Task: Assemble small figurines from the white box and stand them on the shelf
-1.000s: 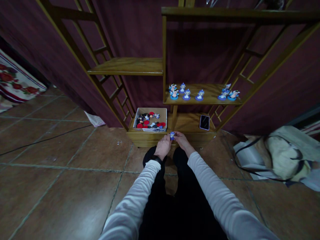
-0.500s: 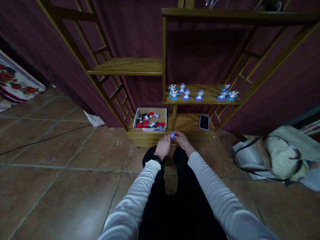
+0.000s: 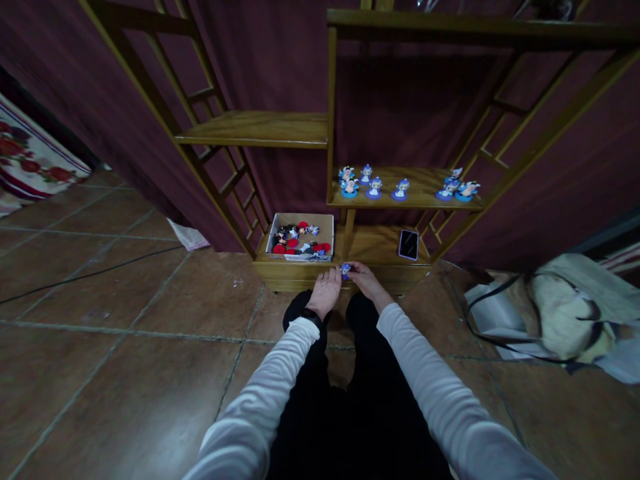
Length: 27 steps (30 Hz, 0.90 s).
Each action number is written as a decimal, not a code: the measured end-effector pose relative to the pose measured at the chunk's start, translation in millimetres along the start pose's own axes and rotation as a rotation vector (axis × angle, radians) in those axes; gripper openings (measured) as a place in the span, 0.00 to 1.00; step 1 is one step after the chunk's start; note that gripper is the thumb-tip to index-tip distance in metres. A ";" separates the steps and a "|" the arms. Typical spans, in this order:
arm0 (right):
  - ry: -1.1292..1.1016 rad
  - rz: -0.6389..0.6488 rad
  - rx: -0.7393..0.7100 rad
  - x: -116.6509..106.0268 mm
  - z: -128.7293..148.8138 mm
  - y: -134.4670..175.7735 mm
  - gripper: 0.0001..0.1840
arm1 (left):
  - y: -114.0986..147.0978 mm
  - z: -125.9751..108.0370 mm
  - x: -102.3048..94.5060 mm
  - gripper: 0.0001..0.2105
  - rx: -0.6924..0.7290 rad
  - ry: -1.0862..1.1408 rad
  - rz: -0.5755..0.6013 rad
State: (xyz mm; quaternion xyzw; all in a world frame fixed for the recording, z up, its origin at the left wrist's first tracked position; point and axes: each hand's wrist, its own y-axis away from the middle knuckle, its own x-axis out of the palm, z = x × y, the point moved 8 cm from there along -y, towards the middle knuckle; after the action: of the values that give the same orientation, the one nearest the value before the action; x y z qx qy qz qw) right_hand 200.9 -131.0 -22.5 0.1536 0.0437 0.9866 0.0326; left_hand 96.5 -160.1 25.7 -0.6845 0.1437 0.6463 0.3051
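A small purple-and-white figurine [image 3: 345, 271] is held between my two hands, in front of the low drawer front of a wooden shelf unit. My left hand [image 3: 327, 291] is closed on its left side, the back of the hand toward me. With bent fingers, my right hand [image 3: 365, 279] grips it from the right. Behind my left hand a cardboard box [image 3: 325, 225] holds several figurines, some with red bases. On the shelf [image 3: 420, 202] above stand several purple and blue figurines [image 3: 401, 190], in a left group and a right group.
A phone [image 3: 409, 245] lies on the lower board at right. Above the box is a higher wooden shelf [image 3: 260, 129]. A pale bag [image 3: 563, 307] with black straps rests on the tiled floor at right. A thin cable [image 3: 95, 273] crosses the floor at left.
The camera view has shifted very slightly. Both hands stay at the figurine in nearly the same place, and the figurines on the shelf stand as before.
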 end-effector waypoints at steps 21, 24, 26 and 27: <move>0.139 -0.058 -0.056 4.0 3.6 1.0 0.19 | -5.5 23.6 2.6 0.18 -0.125 0.601 0.100; 0.173 -0.060 -0.079 5.1 6.9 0.6 0.18 | -9.8 28.2 7.3 0.16 -0.151 0.756 0.094; 0.185 -0.049 -0.077 6.6 7.6 0.9 0.17 | -11.9 30.8 12.7 0.15 -0.171 0.861 0.109; 0.181 -0.041 -0.068 7.6 7.4 1.2 0.17 | -12.9 31.8 15.4 0.14 -0.177 0.919 0.115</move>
State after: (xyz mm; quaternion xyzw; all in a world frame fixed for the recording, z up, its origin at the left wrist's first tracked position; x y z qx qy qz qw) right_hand 195.9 -131.1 -13.1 0.0616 0.0161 0.9965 0.0540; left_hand 80.7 -127.9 14.4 -0.9139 0.2459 0.3022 0.1138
